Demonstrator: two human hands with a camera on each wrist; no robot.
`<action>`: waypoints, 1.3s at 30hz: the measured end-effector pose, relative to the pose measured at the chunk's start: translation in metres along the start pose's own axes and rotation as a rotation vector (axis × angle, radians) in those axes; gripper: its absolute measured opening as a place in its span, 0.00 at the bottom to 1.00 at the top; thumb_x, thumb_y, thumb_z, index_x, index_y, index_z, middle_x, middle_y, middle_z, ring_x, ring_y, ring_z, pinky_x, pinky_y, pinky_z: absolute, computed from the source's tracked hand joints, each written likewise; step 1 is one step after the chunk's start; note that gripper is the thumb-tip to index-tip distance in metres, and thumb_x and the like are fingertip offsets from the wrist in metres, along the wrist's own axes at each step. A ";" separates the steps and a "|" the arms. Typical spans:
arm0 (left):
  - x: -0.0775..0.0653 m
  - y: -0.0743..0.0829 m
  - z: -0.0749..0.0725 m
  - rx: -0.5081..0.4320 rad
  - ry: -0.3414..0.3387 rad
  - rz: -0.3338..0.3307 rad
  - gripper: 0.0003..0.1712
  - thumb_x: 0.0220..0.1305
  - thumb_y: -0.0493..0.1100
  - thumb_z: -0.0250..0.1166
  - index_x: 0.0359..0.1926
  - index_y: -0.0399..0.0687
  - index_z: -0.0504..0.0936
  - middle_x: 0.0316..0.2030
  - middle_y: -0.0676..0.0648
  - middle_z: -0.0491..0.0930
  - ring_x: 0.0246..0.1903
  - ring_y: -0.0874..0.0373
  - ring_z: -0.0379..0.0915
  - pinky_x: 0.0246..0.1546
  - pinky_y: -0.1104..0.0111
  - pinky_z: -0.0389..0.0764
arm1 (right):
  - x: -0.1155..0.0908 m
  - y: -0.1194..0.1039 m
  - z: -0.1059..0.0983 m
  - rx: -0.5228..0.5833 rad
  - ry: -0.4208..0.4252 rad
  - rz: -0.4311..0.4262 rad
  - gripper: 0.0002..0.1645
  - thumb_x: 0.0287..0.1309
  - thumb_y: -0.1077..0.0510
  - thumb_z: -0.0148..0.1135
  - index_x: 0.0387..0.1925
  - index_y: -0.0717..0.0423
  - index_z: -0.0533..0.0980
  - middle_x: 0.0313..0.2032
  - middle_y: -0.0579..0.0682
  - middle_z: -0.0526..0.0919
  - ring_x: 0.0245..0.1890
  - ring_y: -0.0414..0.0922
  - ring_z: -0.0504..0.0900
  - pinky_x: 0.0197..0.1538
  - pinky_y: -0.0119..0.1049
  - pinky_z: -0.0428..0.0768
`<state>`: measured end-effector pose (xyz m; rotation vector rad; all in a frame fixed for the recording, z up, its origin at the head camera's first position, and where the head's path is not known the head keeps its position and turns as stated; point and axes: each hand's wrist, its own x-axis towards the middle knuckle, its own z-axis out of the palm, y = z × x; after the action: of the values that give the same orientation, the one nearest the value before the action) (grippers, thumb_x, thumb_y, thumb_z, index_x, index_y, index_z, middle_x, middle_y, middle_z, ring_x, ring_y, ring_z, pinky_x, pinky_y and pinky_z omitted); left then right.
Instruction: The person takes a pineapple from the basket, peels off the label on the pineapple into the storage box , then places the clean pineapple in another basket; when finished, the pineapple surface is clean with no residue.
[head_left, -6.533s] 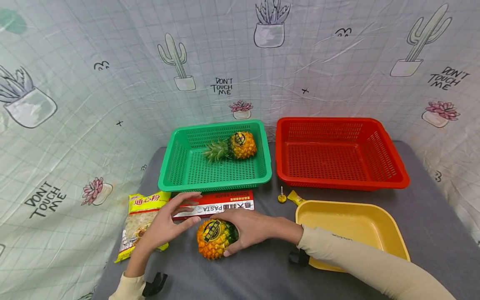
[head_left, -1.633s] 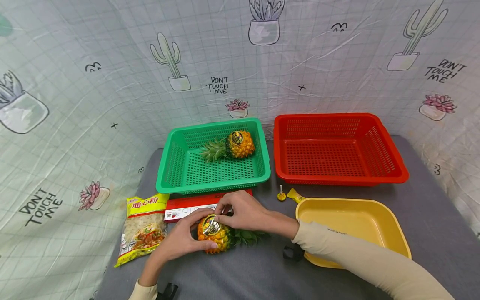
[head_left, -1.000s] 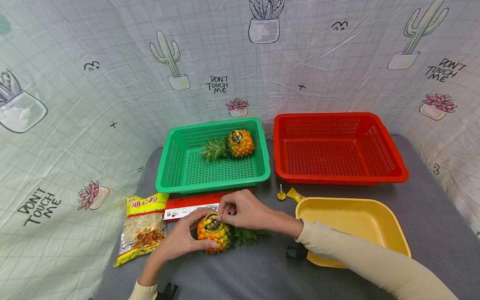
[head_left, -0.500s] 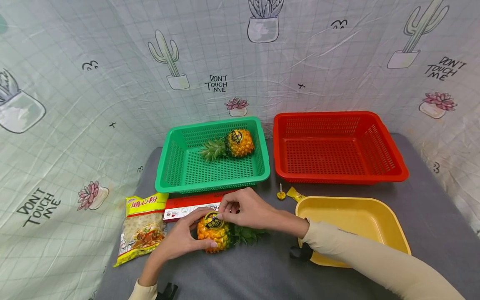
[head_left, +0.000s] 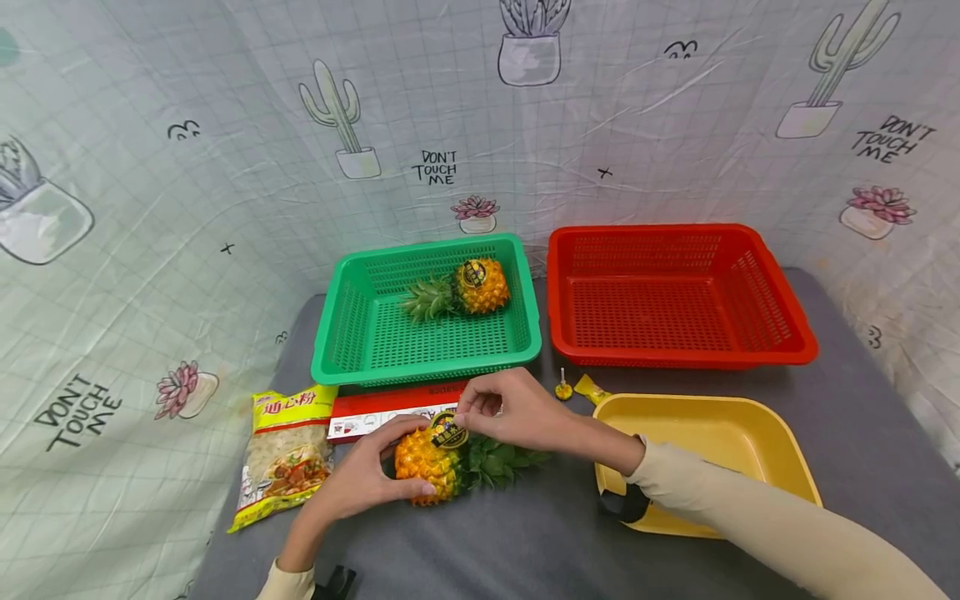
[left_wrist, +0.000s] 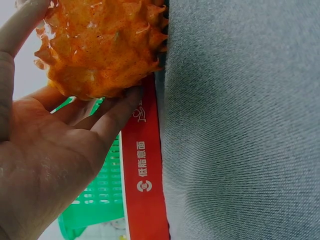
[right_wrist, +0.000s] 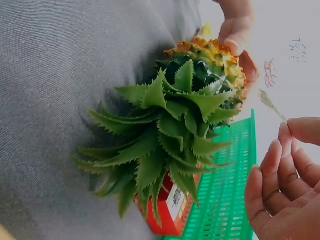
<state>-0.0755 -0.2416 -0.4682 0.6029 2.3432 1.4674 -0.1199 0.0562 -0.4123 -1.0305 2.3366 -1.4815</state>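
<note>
A small orange pineapple (head_left: 422, 475) lies on its side on the grey cloth, its green crown (right_wrist: 160, 130) pointing right. My left hand (head_left: 363, 477) grips its body, thumb at the near side and fingers round the far side. Between thumb and index finger, my right hand (head_left: 517, 408) pinches a round black-and-yellow sticker (head_left: 447, 431) by its edge. In the right wrist view the sticker shows nearly edge-on, lifted off the fruit's skin. The left wrist view has the pineapple's bare spiky skin close up, with fingers beneath it.
Behind the hands lie a red-and-white pasta box (head_left: 371, 407) and a green basket (head_left: 427, 375) holding another stickered pineapple (head_left: 483, 287). A pasta bag (head_left: 288, 458) is at left. Rightward are a red basket (head_left: 682, 357), yellow tray (head_left: 705, 425), yellow wrapper (head_left: 590, 389) and small yellow lollipop-like thing (head_left: 563, 390).
My right hand came off the crown and pinched the sticker's edge. The sticker has come away from the pineapple, moving up and right. My left hand took hold of the fruit.
</note>
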 end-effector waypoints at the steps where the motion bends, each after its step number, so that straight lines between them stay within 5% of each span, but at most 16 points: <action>1: 0.000 0.000 0.001 -0.007 -0.003 0.009 0.42 0.59 0.47 0.83 0.72 0.58 0.76 0.70 0.51 0.72 0.65 0.52 0.73 0.63 0.60 0.77 | -0.001 0.001 -0.001 0.003 0.002 0.008 0.03 0.70 0.55 0.70 0.38 0.46 0.88 0.29 0.36 0.85 0.31 0.38 0.82 0.39 0.36 0.83; 18: -0.003 -0.005 0.005 -0.010 0.000 0.055 0.42 0.61 0.44 0.82 0.73 0.47 0.75 0.70 0.46 0.72 0.63 0.53 0.75 0.63 0.61 0.77 | -0.028 0.005 -0.027 0.044 0.042 0.082 0.03 0.69 0.58 0.69 0.37 0.47 0.86 0.32 0.39 0.85 0.32 0.41 0.84 0.40 0.39 0.84; 39: 0.000 -0.006 0.004 0.032 0.015 0.048 0.42 0.61 0.46 0.82 0.74 0.49 0.75 0.72 0.47 0.71 0.66 0.53 0.72 0.64 0.59 0.76 | -0.066 0.014 -0.071 0.013 0.170 0.165 0.09 0.64 0.65 0.68 0.33 0.46 0.83 0.29 0.46 0.82 0.30 0.47 0.80 0.37 0.41 0.80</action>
<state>-0.0752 -0.2406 -0.4753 0.6628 2.3834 1.4628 -0.1129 0.1539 -0.4033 -0.7135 2.4540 -1.5725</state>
